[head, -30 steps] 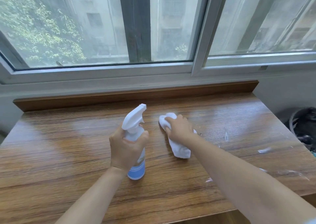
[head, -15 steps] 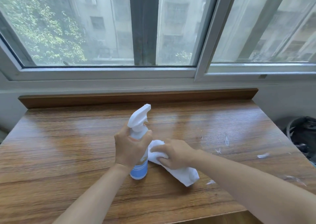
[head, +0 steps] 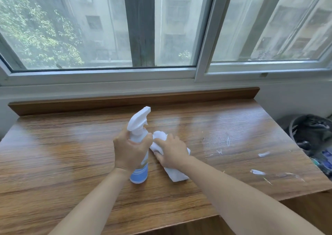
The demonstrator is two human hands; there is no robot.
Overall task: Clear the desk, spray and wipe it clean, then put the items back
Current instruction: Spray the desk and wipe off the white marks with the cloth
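A white spray bottle (head: 139,127) with a blue band near its base stands upright on the wooden desk (head: 62,159), and my left hand (head: 130,148) grips its body. Just to its right a white cloth (head: 177,175) lies on the desk. My right hand (head: 171,152) presses on the cloth with fingers curled over its far end, right next to the bottle. The desk surface shines with wet streaks.
Small white scraps (head: 257,172) and smears lie on the right part of the desk. A raised wooden ledge (head: 125,100) runs along the back, under the window. A dark bin (head: 310,132) stands beside the desk's right edge.
My right hand dragged the cloth from the desk's middle back toward me and left, up against the bottle. The left hand kept hold of the bottle in nearly the same place.
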